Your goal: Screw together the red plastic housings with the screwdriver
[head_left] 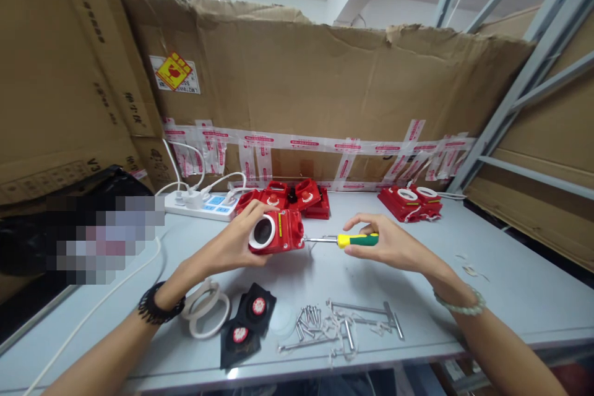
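Observation:
My left hand (245, 232) grips a red box (290, 229) with a white ring around a dark round opening, held above the table. My right hand (380, 241) is closed on a yellow-and-green screwdriver (357, 240). The screwdriver's metal shaft points left, and its tip is at the red box's right-hand corner; whether it sits in a screw is too small to tell. Below my left hand lie white rings (210, 318) and two black square pieces with red-and-white round labels (258, 305).
A pile of screws (309, 320) and T-shaped metal rods (366, 309) lie near the front edge. More red boxes (306, 195) stand at the back, others (408, 201) at the right. A white power strip (211, 205) with cables is at the left. Cardboard (301, 80) walls the back.

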`<state>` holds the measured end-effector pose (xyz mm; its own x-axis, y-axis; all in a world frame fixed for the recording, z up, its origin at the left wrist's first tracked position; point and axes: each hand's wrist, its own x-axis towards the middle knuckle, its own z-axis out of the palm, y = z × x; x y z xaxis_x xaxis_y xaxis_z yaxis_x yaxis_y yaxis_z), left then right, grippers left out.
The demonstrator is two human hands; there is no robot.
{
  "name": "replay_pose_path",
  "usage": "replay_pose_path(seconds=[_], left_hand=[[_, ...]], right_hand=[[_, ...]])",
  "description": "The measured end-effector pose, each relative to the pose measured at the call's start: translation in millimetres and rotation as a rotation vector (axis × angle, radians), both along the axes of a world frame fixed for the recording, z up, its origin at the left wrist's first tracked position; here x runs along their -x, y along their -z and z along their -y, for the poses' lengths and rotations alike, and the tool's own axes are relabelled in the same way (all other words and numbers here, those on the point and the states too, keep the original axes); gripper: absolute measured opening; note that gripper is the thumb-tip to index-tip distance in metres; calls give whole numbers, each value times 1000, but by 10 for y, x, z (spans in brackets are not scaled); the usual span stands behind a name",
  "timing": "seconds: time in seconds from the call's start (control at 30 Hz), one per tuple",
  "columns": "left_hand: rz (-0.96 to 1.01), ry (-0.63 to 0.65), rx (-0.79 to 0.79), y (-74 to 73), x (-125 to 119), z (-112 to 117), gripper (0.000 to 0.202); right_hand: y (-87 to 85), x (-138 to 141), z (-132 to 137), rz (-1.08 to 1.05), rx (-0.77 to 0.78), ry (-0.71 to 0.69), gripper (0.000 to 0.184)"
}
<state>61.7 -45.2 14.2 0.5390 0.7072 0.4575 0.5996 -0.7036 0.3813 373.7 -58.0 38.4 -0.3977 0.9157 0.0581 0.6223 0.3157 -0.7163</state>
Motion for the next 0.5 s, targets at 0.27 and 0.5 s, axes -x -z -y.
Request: replay_pose_path(seconds=[0.27, 0.5], left_hand=[[32, -17, -33, 0, -46, 26, 67], [-8, -5, -101, 88, -201, 111, 72]], right_hand=[[101, 187, -72, -290, -24, 122, 35], [459, 574, -19, -360, -21, 51, 33]])
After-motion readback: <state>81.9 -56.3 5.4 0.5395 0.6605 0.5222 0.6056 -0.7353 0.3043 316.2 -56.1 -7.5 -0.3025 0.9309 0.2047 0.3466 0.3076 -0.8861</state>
